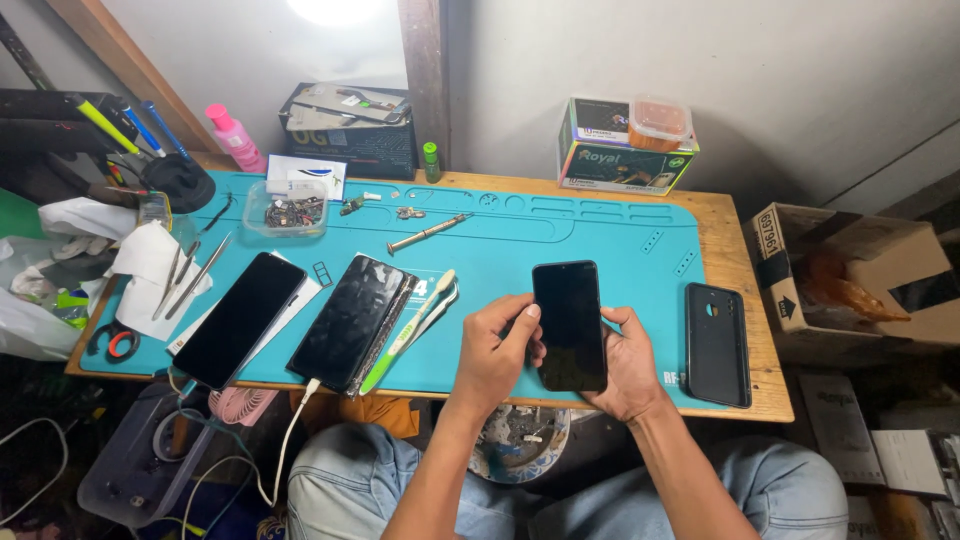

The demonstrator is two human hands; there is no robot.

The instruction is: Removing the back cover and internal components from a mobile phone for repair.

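Phone's [569, 325] underside behind fingers [628, 322]

The phone [569, 325] you hold between your left hand [492, 357] and right hand [625, 365] at lower centre shows a glossy black glass face. Under it lies a smooth, matt teal mat [560, 235] that looks rubbery, on a bare, pale wooden table [735, 255]. At right, the black phone case [717, 343] looks matt and plasticky. Left of centre, two more phones [240, 318] show shiny dark glass. At upper centre, the screwdriver [428, 232] glints like metal. Upper right, the boxes [620, 150] look like printed cardboard. Your trousers [350, 480] at the bottom are faded denim cloth.
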